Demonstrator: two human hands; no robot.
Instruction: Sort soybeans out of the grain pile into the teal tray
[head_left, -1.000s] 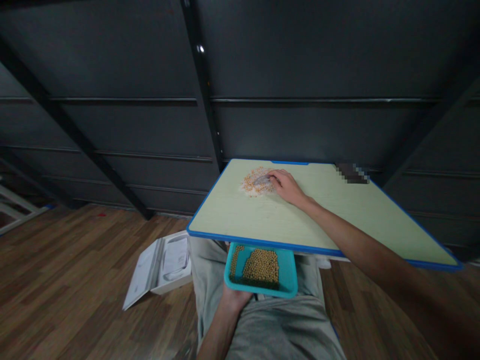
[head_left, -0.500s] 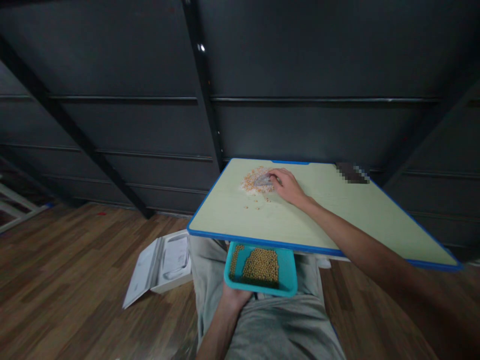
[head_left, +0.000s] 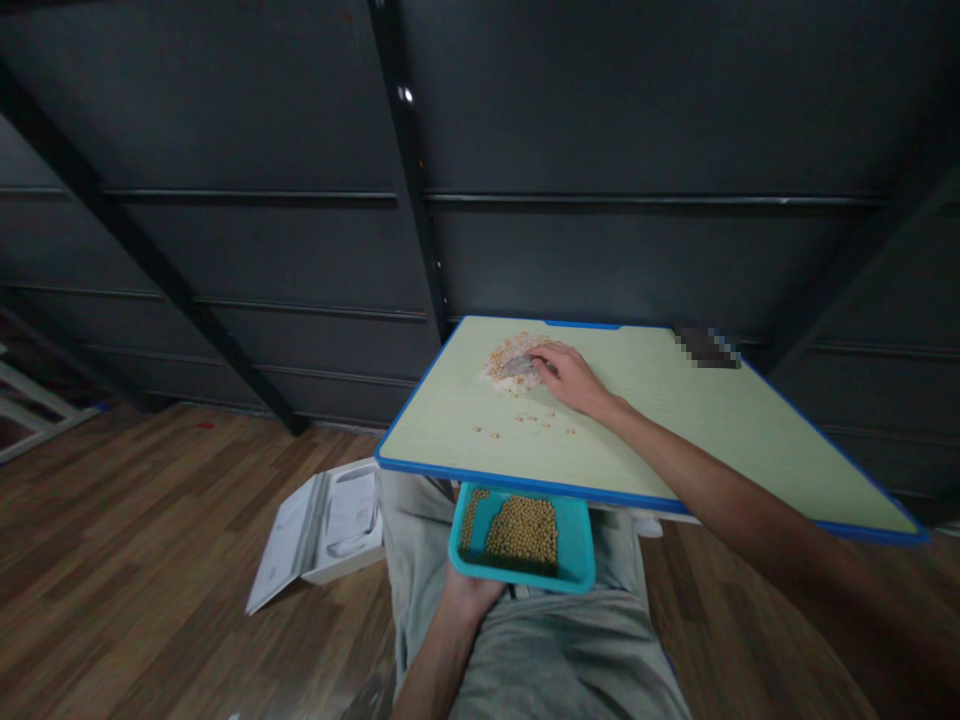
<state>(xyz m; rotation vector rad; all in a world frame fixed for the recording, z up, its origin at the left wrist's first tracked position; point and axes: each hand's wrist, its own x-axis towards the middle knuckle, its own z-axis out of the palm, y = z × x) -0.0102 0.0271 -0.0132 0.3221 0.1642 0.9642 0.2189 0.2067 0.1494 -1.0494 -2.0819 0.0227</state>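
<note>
Left hand (head_left: pixel 472 592) under 1 tray (head_left: pixel 576 548), right hand (head_left: pixel 568 375) at pile (head_left: pixel 496 366)
Left fingers hidden, spread cannot be told; tray holds beans (head_left: pixel 529 530); loose beans (head_left: pixel 532 418) lie on table (head_left: pixel 435 410) beyond; right fingers bent, partly closed, at a blurred grey item (head_left: pixel 516 364) on the pile, grip unconfirmed; dark wall (head_left: pixel 637 260) behind

A pile (head_left: pixel 501 372) is spread on the table (head_left: pixel 675 410), mid-frame; at lower centre, beans (head_left: pixel 529 532) are contained in a tray (head_left: pixel 575 545).
</note>
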